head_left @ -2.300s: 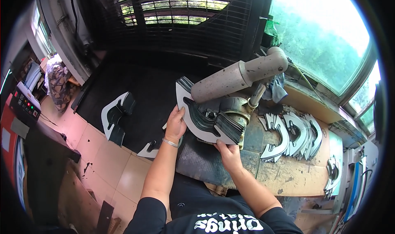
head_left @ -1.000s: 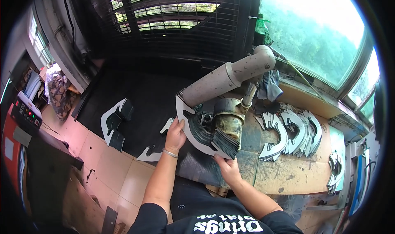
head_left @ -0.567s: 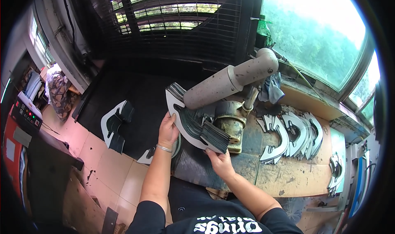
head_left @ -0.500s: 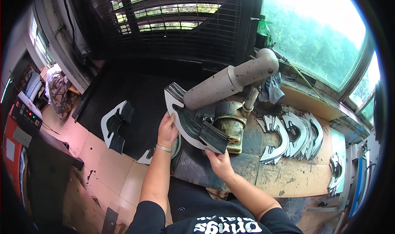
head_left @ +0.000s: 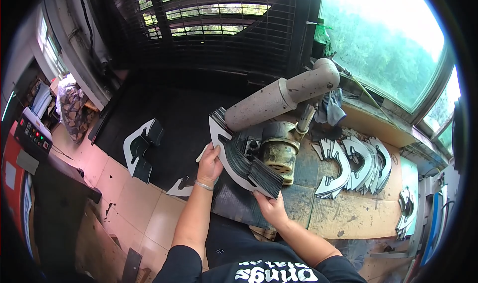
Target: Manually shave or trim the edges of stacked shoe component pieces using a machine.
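A stack of several thin, crescent-shaped grey metal blades is held on edge between both hands above the front of the workbench. My left hand grips the stack's left, upper end. My right hand grips its lower right end from below. The stack rests just in front of a thick grey cylindrical machine arm and a round, rusty machine base.
More curved blades lie fanned out on the worn wooden workbench to the right, and a smaller heap sits farther right. Loose blades lie on the floor at left. A control box stands far left. Windows run behind.
Both hands have lifted the blade stack and shifted it left, off the machine base. The stack now leans further left.
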Motion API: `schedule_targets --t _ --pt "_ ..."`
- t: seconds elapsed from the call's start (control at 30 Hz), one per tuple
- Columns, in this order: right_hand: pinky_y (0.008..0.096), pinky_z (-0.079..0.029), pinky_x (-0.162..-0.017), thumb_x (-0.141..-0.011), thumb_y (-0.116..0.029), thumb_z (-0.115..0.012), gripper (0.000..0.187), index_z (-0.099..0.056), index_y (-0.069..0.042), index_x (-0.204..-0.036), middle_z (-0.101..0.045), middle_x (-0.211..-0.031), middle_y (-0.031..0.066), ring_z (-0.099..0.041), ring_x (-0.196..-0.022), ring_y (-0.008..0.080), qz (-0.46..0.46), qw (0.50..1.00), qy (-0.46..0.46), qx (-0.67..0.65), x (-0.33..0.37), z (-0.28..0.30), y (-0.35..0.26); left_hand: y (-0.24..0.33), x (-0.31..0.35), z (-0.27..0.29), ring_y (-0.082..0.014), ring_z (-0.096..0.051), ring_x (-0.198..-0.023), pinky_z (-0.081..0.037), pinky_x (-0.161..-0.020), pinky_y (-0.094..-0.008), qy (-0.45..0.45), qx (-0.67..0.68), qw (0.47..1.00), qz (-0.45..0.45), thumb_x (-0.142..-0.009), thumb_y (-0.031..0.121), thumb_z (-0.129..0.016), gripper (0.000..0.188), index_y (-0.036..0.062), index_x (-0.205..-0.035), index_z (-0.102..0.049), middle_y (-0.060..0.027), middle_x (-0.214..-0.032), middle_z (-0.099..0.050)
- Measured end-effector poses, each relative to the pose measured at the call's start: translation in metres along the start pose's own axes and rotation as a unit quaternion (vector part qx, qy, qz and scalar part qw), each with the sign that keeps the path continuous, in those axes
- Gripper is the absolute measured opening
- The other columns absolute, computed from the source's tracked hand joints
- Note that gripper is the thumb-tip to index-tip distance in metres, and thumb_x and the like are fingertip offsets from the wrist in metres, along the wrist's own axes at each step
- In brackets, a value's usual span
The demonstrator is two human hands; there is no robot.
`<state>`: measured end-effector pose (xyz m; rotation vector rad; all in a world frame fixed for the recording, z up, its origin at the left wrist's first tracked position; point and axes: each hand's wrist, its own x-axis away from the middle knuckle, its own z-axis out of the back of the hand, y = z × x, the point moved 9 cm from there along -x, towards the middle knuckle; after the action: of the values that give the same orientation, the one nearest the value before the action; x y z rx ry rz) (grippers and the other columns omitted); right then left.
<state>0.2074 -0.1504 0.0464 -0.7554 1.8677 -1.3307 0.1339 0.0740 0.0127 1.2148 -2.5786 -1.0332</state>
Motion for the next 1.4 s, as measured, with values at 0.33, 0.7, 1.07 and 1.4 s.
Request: schedule_targets --t 0.33,0.7,1.07,1.4 --pt "0.0281 -0.045 -0.088 -0.089 0.002 -0.059 0.025 -0.057 0.003 -0.114 -0.063 -0.106 0.0068 -0.057 -0.099 0.0144 -0.025 1.000 -0.018 0.005 0.022 0.008 0.000 -0.016 0.019 -0.006 -0.0232 -0.054 -0.117 -0.039 -0.105 -0.0378 0.006 0.025 0.999 0.029 -0.095 0.005 -0.047 0.036 -0.0016 -0.131 -0.047 -0.0111 -0.127 -0.057" --pt "0.0297 -0.045 -0.090 -0.089 0.002 -0.060 0.023 -0.059 0.004 -0.112 -0.064 -0.107 0.0085 -0.059 -0.101 0.0174 -0.013 0.999 -0.008 0.039 0.040 0.018 -0.003 -0.024 0.034 -0.017 -0.0239 -0.055 -0.117 -0.039 -0.104 -0.0386 -0.008 0.033 0.998 0.043 -0.095 0.005 -0.046 0.036 -0.0021 -0.131 -0.047 -0.0119 -0.127 -0.057" --pt "0.0283 -0.045 -0.089 -0.090 0.001 -0.060 0.025 -0.055 0.003 -0.114 -0.062 -0.106 0.0072 -0.056 -0.099 0.0145 -0.041 0.999 -0.012 0.012 0.023 0.011 0.003 -0.008 0.024 -0.009 -0.0245 -0.054 -0.118 -0.039 -0.105 -0.0386 0.015 0.036 0.999 0.022 -0.094 0.004 -0.048 0.037 -0.0028 -0.130 -0.047 -0.0126 -0.128 -0.057" --pt "0.0280 -0.046 -0.085 -0.089 0.004 -0.057 0.022 -0.058 0.002 -0.111 -0.063 -0.102 0.0057 -0.058 -0.096 0.0137 0.016 1.000 -0.010 0.024 -0.012 -0.006 -0.002 0.014 -0.006 -0.001 -0.0272 -0.054 -0.118 -0.038 -0.106 -0.0418 0.008 0.014 1.000 -0.010 -0.094 0.006 -0.048 0.036 -0.0006 -0.130 -0.048 -0.0123 -0.126 -0.058"
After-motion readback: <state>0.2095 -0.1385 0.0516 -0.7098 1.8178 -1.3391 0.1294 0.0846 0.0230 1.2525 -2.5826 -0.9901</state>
